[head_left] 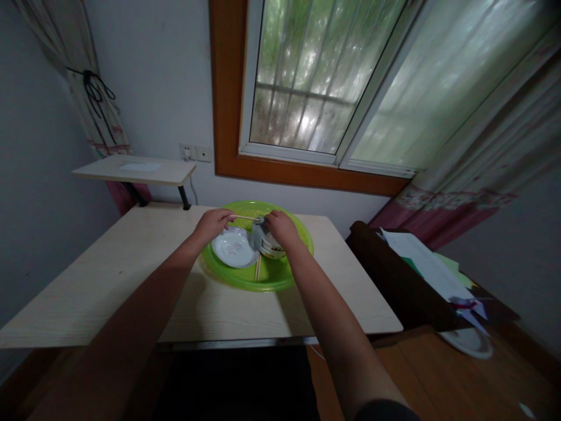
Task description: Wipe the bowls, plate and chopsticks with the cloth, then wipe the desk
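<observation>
My left hand [214, 224] is closed on the left end of a pair of light chopsticks [243, 217], held level above the round green tray [263, 286]. At their other end, my right hand [281, 228] pinches a grey cloth [258, 235] around the tip, and the cloth hangs down. Below my left hand a white dish [235, 248] lies in the tray. Under my right hand and the cloth stand stacked white bowls [272, 248], partly hidden. More chopsticks [258, 268] lie in the tray near its front, their far ends covered by the bowls and cloth.
The tray stands on a pale wooden table [131, 292]. A small raised shelf [140, 168] is at the table's back left. Behind are a wall and a barred window [307, 88]. To the right, a dark brown piece of furniture [394, 280] bears papers [421, 263].
</observation>
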`<control>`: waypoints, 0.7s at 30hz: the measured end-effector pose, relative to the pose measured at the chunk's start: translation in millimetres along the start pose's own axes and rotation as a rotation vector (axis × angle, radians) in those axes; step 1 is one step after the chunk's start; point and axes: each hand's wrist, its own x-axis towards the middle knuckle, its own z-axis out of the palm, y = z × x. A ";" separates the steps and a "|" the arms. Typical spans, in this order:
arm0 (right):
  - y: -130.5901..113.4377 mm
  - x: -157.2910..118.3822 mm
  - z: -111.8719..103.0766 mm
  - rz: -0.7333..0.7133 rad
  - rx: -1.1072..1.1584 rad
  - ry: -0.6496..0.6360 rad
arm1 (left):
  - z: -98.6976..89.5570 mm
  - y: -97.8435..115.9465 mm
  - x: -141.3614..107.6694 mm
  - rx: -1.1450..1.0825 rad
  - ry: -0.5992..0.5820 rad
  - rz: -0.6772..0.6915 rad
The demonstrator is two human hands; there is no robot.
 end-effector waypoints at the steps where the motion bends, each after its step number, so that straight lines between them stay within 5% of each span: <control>1: -2.7 0.4 0.7 -0.044 0.023 0.005 | 0.4 -0.1 0.0 0.007 -0.013 0.008; 6: -10.5 2.2 2.8 -0.151 0.127 0.001 | 2.3 -2.8 0.4 0.043 -0.061 0.026; 16: 9.6 -3.6 -2.8 0.209 0.056 -0.055 | -1.2 -1.4 0.2 0.026 0.056 0.012; 21: 13.2 -4.2 0.6 0.245 0.015 -0.041 | -0.8 -1.6 -0.1 0.010 0.068 -0.006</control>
